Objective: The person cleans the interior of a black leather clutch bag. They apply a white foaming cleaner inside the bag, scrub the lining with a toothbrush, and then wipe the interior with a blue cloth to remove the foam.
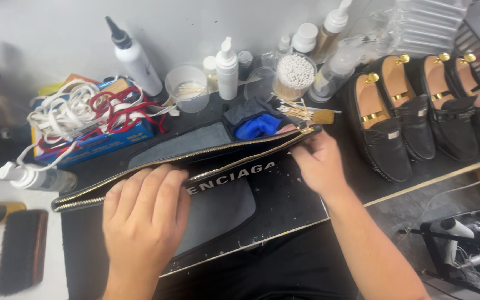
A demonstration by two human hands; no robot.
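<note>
Here we see black zip pouch (226, 178) lying across dark work mat (290, 203), zipper edge up. Left hand (143, 214) lies on top, fingers curled over zipper edge near middle. Right hand (318, 161) pinches zipper end at right corner — blue cloth (256, 126) just behind, black loafers (401, 119) at right.

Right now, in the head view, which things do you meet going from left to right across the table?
Brush → white and red cords → left hand on the black pouch → blue cloth → right hand at the zip end → black loafers.
</note>
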